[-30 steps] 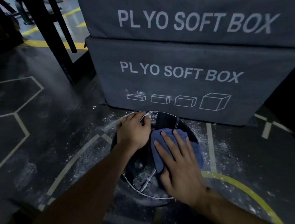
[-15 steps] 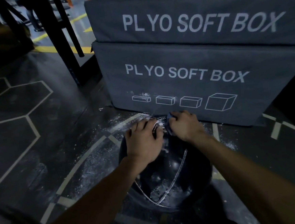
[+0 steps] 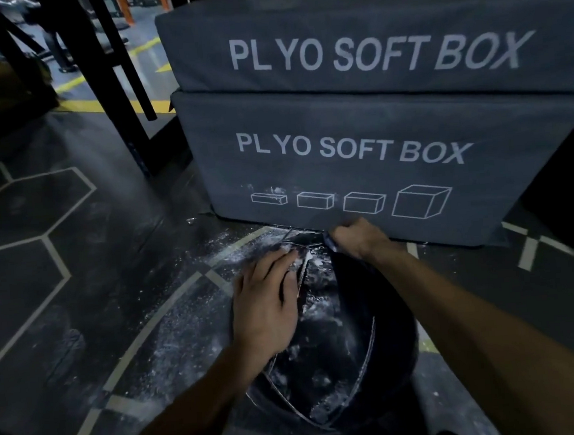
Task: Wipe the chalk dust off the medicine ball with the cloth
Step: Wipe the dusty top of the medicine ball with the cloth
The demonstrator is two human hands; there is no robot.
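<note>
The medicine ball (image 3: pixel 326 344) sits low in the middle of the frame on the dusty floor (image 3: pixel 120 299), against the lower box (image 3: pixel 361 177). Left hand (image 3: pixel 268 301) lies flat on it, fingers slightly spread. Right hand (image 3: pixel 357 237) is clenched on the cloth (image 3: pixel 328 239) at the ball's far edge (barely visible).

A gym, dim and rubber-floored. Shown by two stacked grey foam jump boxes (image 3: pixel 373 114) at far right, each printed "PLYO SOFT BOX", the lower one also marked with four little box outlines; by dark floor matting (image 3: pixel 59 269) lined with pale hexagons at left and yellow stripes far left; by black steel rack legs (image 3: pixel 109 76) standing at far left. Also told by white chalk dust (image 3: pixel 185 345) scattered over the near floor and smeared on a black medicine ball (image 3: pixel 330 351) resting close to the lower box.
</note>
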